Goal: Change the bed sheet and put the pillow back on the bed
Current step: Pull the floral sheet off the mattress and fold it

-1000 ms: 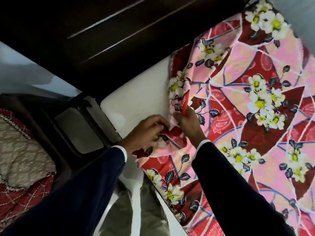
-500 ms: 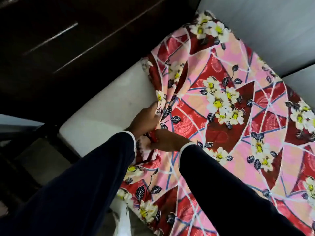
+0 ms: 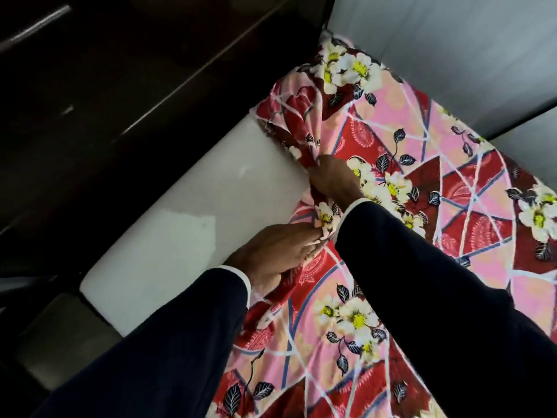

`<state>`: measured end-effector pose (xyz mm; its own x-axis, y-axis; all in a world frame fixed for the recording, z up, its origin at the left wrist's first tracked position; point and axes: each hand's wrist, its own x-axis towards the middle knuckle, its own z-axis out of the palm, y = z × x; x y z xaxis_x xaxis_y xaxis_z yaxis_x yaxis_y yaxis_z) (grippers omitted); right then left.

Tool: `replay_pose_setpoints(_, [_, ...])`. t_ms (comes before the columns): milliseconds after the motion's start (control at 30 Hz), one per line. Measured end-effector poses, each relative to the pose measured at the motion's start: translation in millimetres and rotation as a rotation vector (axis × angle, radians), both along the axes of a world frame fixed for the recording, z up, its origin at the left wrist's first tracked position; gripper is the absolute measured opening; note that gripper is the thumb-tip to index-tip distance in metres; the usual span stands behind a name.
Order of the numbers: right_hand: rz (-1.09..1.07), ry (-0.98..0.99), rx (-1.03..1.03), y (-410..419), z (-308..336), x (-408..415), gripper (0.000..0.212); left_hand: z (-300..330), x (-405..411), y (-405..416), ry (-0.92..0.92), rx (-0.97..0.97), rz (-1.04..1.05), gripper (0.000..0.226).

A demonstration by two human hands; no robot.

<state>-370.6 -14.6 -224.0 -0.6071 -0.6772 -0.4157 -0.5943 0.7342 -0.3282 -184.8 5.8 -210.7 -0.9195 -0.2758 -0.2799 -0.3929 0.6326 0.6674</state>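
The bed sheet [image 3: 422, 236] is thin printed cloth, pink and red with white-and-yellow flowers, dark leaves and pale crossing lines. It lies over the right part of a white mattress [image 3: 180, 224], running lengthwise from the lower edge of the view up toward the far corner by the pale wall [image 3: 452, 40]. Most of it lies fairly flat; its left edge is bunched into soft folds and ridges, thickest near the far corner. The mattress surface left of that edge is bare, smooth and slightly sheeny, with a rounded near corner.

The right hand [image 3: 334, 182] reaches forward, knuckles up, fingers curled into the gathered edge and gripping a fold. Just nearer, the left hand [image 3: 271, 254] lies low along the same edge, fingers stretched toward the right wrist, their tips pinching a crumpled flowered bit of sheet. Both arms wear dark sleeves [image 3: 168, 342] with white cuffs showing.

Beyond the mattress stands dark, glossy wooden furniture [image 3: 120, 70] with long pale lines.
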Motion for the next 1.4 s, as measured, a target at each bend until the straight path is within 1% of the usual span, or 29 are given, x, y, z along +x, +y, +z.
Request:
replay_pose_setpoints(33, [-0.028, -0.024, -0.016, 8, -1, -10, 0.037, -3, -4, -7, 0.006, -0.019, -0.023, 0.03])
replay_pose_setpoints(67, [-0.05, -0.06, -0.057, 19, -3, -22, 0.037, -7, -8, -16, -0.004, 0.021, 0.002, 0.031])
replay_pose_setpoints(100, [-0.072, -0.087, -0.099, 31, 1, -31, 0.037, -10, -10, -25, -0.012, 0.118, 0.061, 0.035])
replay_pose_setpoints(200, [-0.103, -0.171, -0.166, 74, 12, -44, 0.039, -24, -15, -49, 0.012, 0.332, 0.376, 0.061])
replay_pose_setpoints(300, [-0.126, -0.35, -0.175, 136, 19, -21, 0.042, -28, -37, -66, 0.031, 0.538, 0.608, 0.071])
replay_pose_setpoints(367, [-0.107, -0.46, -0.148, 175, 11, 7, 0.038, -24, -62, -65, 0.016, 0.665, 0.665, 0.063])
replay_pose_setpoints(400, [-0.087, -0.484, -0.127, 192, 3, 19, 0.039, -22, -77, -61, 0.037, 0.708, 0.671, 0.056])
replay_pose_setpoints(433, [0.003, -0.457, -0.085, 206, -9, 25, 0.037, -20, -91, -54, 0.064, 0.727, 0.654, 0.057])
replay_pose_setpoints(500, [0.171, -0.397, -0.035, 218, -29, 28, 0.025, -27, -113, -39, 0.062, 0.722, 0.565, 0.077])
replay_pose_setpoints(533, [0.149, -0.414, -0.008, 214, -30, 24, 0.019, -27, -120, -30, 0.021, 0.674, 0.496, 0.08])
replay_pose_setpoints(567, [0.152, -0.479, 0.031, 207, -30, 15, 0.015, -29, -126, -23, -0.034, 0.585, 0.429, 0.071])
replay_pose_setpoints(600, [0.219, -0.449, 0.036, 198, -28, 3, 0.011, -31, -130, -15, -0.063, 0.513, 0.361, 0.052])
replay_pose_setpoints(633, [0.298, -0.414, 0.034, 187, -18, -11, 0.014, -33, -133, -6, -0.081, 0.461, 0.291, 0.029])
replay_pose_setpoints(667, [0.267, -0.467, 0.029, 178, -6, -24, 0.019, -35, -133, 3, -0.073, 0.413, 0.2, 0.013])
replay_pose_setpoints(733, [0.078, -0.67, 0.036, 169, 2, -52, 0.024, -33, -131, 13, -0.049, 0.331, -0.035, 0.012])
replay_pose_setpoints(767, [0.067, -0.707, 0.072, 167, 2, -61, 0.035, -29, -131, 12, -0.05, 0.277, -0.166, 0.013])
replay_pose_setpoints(800, [0.139, -0.677, 0.152, 170, 0, -62, 0.048, -25, -131, 9, -0.079, 0.208, -0.297, 0.011])
replay_pose_setpoints(833, [0.208, -0.656, 0.245, 175, -6, -55, 0.053, -19, -131, 3, -0.12, 0.129, -0.41, 0.009])
replay_pose_setpoints(867, [0.253, -0.643, 0.306, 182, -14, -43, 0.047, -11, -132, -2, -0.129, 0.056, -0.491, 0.01])
replay_pose_setpoints(933, [0.217, -0.681, 0.263, 193, -29, -18, 0.027, -3, -131, -9, -0.116, -0.005, -0.563, 0.016])
replay_pose_setpoints(1000, [0.084, -0.789, 0.19, 200, -41, 6, 0.01, 4, -124, -8, -0.139, 0.0, -0.576, 0.02])
replay_pose_setpoints(1067, [0.008, -0.86, 0.177, 200, -46, 25, 0.017, 11, -111, 0, -0.124, 0.008, -0.603, 0.016])
replay_pose_setpoints(1133, [0.005, -0.859, 0.17, 198, -48, 47, 0.023, 11, -86, 8, -0.036, -0.016, -0.551, 0.021])
replay_pose_setpoints(1167, [-0.007, -0.862, 0.119, 196, -47, 57, 0.025, 4, -70, 10, 0.032, -0.038, -0.48, 0.027])
replay_pose_setpoints(1233, [-0.068, -0.896, -0.005, 193, -47, 76, 0.015, -15, -27, 9, 0.106, -0.049, -0.192, 0.044])
replay_pose_setpoints(1267, [-0.127, -0.885, -0.045, 191, -46, 83, 0.013, -25, 1, 7, 0.087, -0.019, -0.002, 0.055])
replay_pose_setpoints(1333, [-0.28, -0.847, -0.098, 193, -45, 97, 0.026, -33, 60, 7, -0.001, 0.168, 0.361, 0.077])
replay_pose_setpoints(1367, [-0.336, -0.872, -0.094, 196, -45, 105, 0.035, -34, 93, 11, -0.061, 0.336, 0.494, 0.088])
replay_pose_setpoints(1400, [-0.353, -0.913, -0.062, 198, -43, 112, 0.043, -33, 123, 17, -0.127, 0.465, 0.548, 0.096])
